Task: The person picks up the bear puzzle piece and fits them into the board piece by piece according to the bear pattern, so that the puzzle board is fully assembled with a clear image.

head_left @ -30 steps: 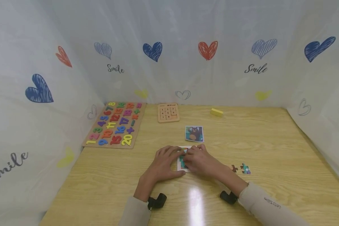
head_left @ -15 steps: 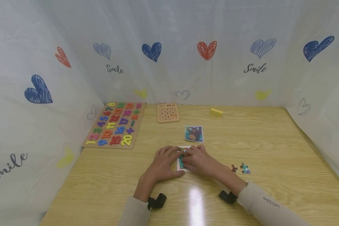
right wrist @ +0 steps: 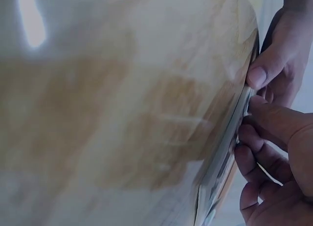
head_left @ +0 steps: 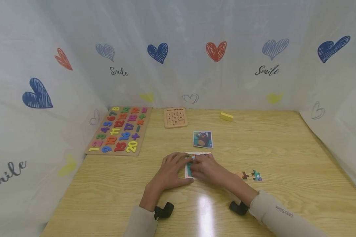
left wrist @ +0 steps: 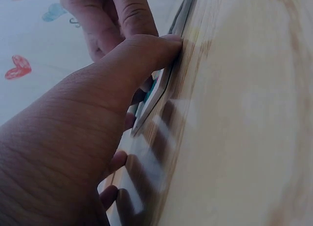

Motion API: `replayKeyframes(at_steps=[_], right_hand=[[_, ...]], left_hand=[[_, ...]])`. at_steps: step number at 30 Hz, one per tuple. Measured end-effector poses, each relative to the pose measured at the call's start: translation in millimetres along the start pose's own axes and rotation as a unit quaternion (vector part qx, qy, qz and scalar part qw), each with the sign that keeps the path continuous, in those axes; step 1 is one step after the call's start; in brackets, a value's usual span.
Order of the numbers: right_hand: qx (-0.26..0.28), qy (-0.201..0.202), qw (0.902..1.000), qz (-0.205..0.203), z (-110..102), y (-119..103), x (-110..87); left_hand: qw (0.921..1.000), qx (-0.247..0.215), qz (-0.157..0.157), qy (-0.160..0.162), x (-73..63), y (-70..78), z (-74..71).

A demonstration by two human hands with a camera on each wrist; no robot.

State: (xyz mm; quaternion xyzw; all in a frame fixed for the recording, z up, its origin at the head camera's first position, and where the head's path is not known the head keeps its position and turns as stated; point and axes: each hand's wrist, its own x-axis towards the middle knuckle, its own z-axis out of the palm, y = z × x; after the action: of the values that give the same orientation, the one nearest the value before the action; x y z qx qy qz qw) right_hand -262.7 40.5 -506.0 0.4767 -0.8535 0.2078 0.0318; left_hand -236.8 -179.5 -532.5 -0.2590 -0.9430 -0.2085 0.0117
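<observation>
Puzzle tray (head_left: 186, 173) is lying on wood-grain table (head_left: 284, 148); L hand (head_left: 169, 171), fingers spread, is touching its edge; R hand (head_left: 207, 168) is bending fingers over it, can't tell if pinching anything. Pressing straight down, tray steadied, is prob. working best. Table's shining up front; heart-print curtain (head_left: 184, 26) is hanging behind.

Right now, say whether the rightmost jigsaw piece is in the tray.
Out: the piece lies on the table, apart from the tray.
</observation>
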Motion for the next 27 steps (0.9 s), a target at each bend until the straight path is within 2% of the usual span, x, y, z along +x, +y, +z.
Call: replayKeyframes(at_steps=[8,13,18,27], right_hand=[[-0.022,-0.011,0.9997,-0.007,-4.1,1.2,-5.2],[-0.015,-0.023,0.9994,0.021,-14.6,2.0,-12.5],[0.007,0.000,0.9983,0.058,-34.7,5.7,-27.7],[-0.007,0.058,0.9966,0.058,-53.9,22.5,-68.6]], left_hand=[[1.0000,0.001,0.000,-0.003,2.2,2.8,-1.3],[1.0000,-0.006,-0.005,-0.004,2.9,5.5,-0.1],[0.9998,-0.006,-0.004,0.019,4.1,7.5,-0.7],[0.9993,-0.021,-0.001,0.031,2.8,8.2,-1.8]])
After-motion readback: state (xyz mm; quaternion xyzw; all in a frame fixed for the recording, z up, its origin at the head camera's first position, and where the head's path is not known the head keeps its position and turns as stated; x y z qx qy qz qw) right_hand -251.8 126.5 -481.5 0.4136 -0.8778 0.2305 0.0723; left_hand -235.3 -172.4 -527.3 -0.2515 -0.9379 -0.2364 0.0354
